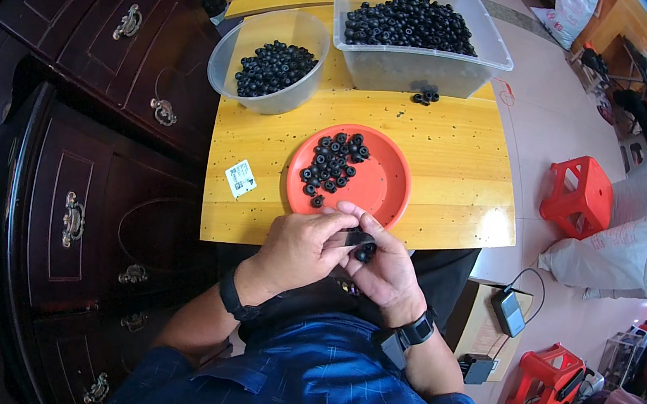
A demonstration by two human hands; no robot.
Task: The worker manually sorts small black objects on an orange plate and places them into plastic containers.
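Observation:
Both my hands meet over the near rim of a red plate [394, 175]. My left hand [292, 243] pinches a small dark flat piece [355, 238], whose kind I cannot make out. Curled with its palm partly up, my right hand [386, 271] cradles a few small black ring-shaped parts [366, 252] just below that piece. Its thumb and fingertips close in near the left fingers, hiding part of what lies between them. Several more black ring-shaped parts [334, 162], with holes through their middles, lie on the plate's left side.
Beyond the plate, a round clear tub [222, 70] and a rectangular clear bin [414, 69] hold many black parts. A few loose ones [424, 97] sit by the bin. A white label [241, 179] lies on the yellow table [460, 181]. Dark drawers [79, 157] flank the left; red stools [578, 196] stand right.

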